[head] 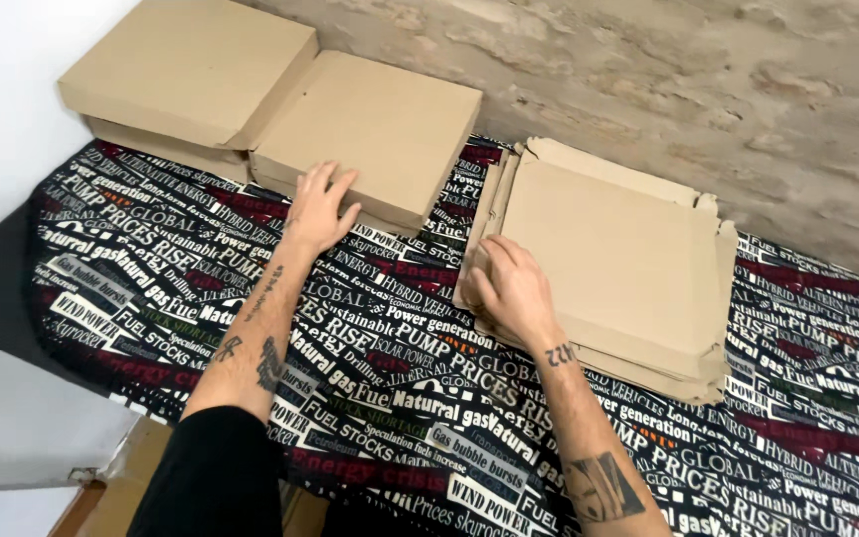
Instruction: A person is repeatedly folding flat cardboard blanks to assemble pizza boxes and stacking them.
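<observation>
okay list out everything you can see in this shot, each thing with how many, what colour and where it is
Folded boxes: at least three, plain brown cardboard, closed, back left of the table; two stacked at the far left corner, one beside them nearer the middle.
Flat box blanks: a stack, exact count cannot be told, brown cardboard, unfolded, on the right half of the table.
Tablecloth: one, black with white, red and green lettering, covering the table.
Wall: rough beige stone behind the table; a plain white wall at the left.
Cardboard piece: one, brown, below the table's near left edge.
Left hand: flat against the near side of the middle folded box.
Right hand: fingers on the left edge of the flat stack.
</observation>
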